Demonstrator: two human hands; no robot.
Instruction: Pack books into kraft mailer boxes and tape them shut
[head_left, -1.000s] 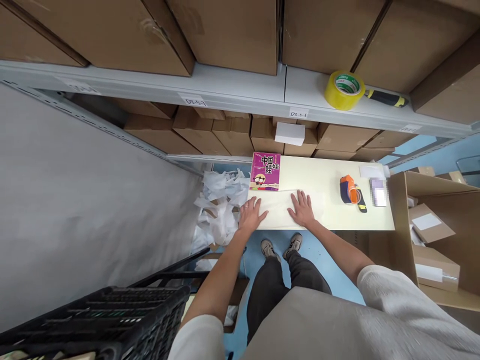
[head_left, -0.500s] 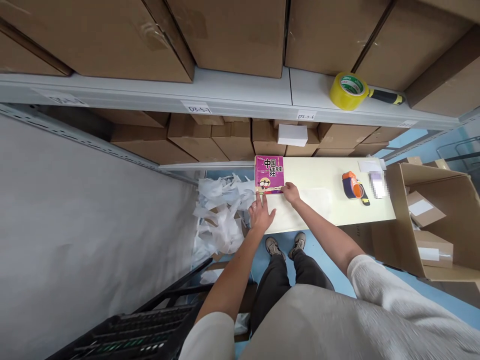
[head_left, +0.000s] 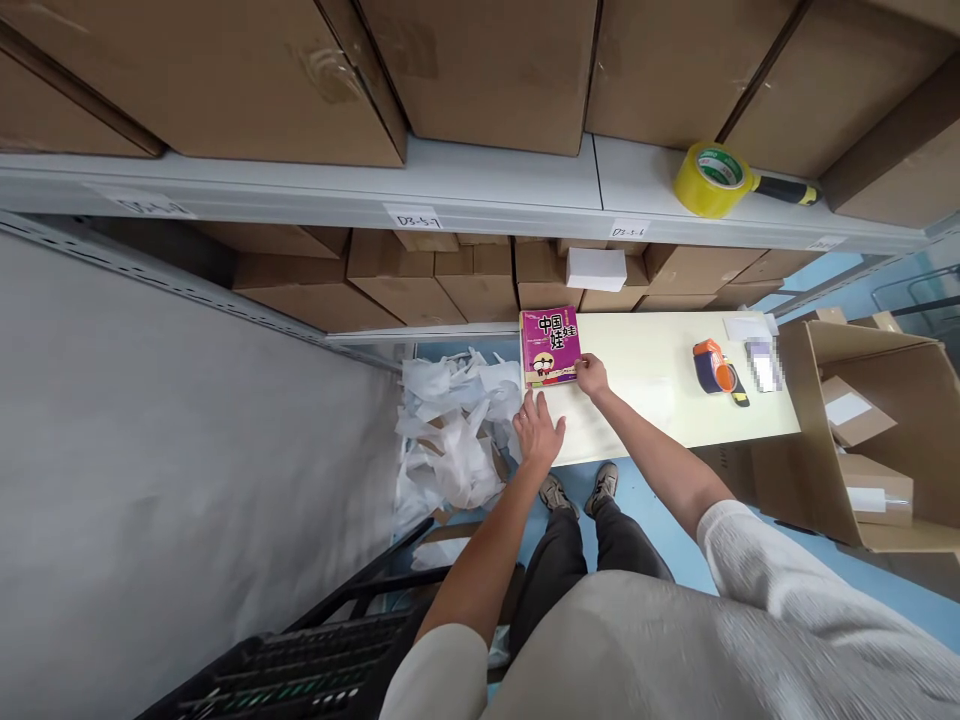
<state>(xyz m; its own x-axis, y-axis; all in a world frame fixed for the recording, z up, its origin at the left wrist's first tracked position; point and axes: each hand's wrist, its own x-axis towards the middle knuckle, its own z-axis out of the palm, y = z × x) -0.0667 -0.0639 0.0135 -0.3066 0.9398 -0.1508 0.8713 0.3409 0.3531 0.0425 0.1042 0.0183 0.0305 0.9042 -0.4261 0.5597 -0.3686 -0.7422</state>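
Note:
A magenta Chinese-titled book (head_left: 550,347) lies flat at the left end of a pale yellow table (head_left: 660,375). My right hand (head_left: 592,376) is at the book's lower right edge, its fingertips touching the cover. Whether those fingers grip the book is hard to judge. My left hand (head_left: 538,430) rests just below the book with its fingers spread, on a glossy clear sheet (head_left: 600,415) lying on the table. An orange and navy tape dispenser (head_left: 712,366) and a blurred small white packet (head_left: 763,364) stand further right, away from both hands.
A steel shelf (head_left: 300,175) loaded with cardboard boxes runs above the table, holding a yellow tape roll (head_left: 712,180). White plastic wrap (head_left: 450,440) is heaped left of the table. An open cardboard box (head_left: 862,440) stands right, and a black crate (head_left: 292,675) sits low left.
Both hands have moved from flat on the table toward the book: the right now touches its lower right edge, the left sits below it. The view has shifted slightly.

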